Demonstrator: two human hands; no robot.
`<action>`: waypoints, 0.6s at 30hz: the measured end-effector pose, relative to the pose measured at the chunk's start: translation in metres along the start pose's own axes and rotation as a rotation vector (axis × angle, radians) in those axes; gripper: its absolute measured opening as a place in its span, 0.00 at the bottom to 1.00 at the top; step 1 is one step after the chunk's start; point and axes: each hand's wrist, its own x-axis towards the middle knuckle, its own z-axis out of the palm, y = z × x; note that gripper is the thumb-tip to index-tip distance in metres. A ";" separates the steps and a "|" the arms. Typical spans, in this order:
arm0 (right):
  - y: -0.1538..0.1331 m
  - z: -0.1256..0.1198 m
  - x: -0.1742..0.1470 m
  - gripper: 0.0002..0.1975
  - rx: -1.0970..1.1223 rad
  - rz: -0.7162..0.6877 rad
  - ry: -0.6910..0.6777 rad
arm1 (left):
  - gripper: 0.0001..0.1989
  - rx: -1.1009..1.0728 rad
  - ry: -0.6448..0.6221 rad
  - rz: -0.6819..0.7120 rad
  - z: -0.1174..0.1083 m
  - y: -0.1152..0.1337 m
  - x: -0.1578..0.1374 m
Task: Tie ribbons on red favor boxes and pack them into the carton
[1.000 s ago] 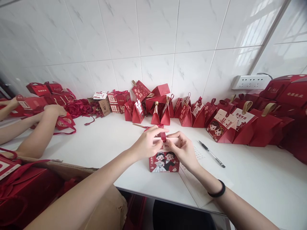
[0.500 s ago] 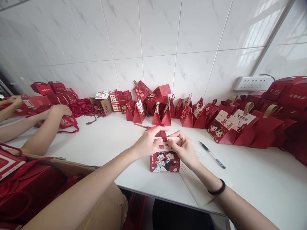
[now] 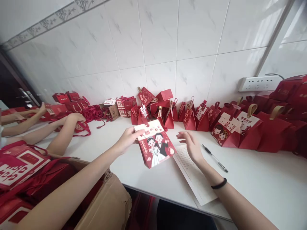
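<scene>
My left hand [image 3: 126, 140] grips the upper left side of a red and white gift box [image 3: 155, 147] with a cartoon bride and groom on its front. The box is tilted and held above the white table [image 3: 120, 172]. To its right, my right hand [image 3: 190, 143] is off the box, fingers apart and holding nothing. Below that hand lies a sheet of paper [image 3: 195, 182] with rows of small print. Beside it rests a black and clear pen [image 3: 215, 158].
Several red gift boxes [image 3: 189, 119] line the wall, with more at right [image 3: 268, 134]. A power strip [image 3: 262, 83] hangs on the tiles. A cardboard carton [image 3: 110, 201] of red boxes stands at lower left. Other people's arms [image 3: 64, 131] work at far left among red ribbons [image 3: 92, 113].
My right hand has let go of the gift box and moved right. My left hand has shifted left with the box, which is now lifted and tilted. More of the paper shows.
</scene>
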 end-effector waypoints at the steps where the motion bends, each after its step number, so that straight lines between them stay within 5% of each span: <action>1: 0.006 -0.001 0.000 0.18 -0.146 -0.026 -0.001 | 0.11 -0.096 0.014 -0.084 -0.006 0.004 -0.003; 4: 0.028 -0.002 -0.003 0.13 -0.456 -0.157 -0.051 | 0.04 -0.334 0.007 -0.246 -0.022 0.013 -0.016; 9: 0.055 0.003 -0.013 0.08 -0.773 -0.249 -0.262 | 0.03 -0.499 0.066 -0.237 -0.039 0.016 -0.052; 18: 0.066 -0.009 -0.013 0.09 -0.943 -0.107 -0.477 | 0.08 -0.500 0.461 -0.267 -0.088 0.019 -0.149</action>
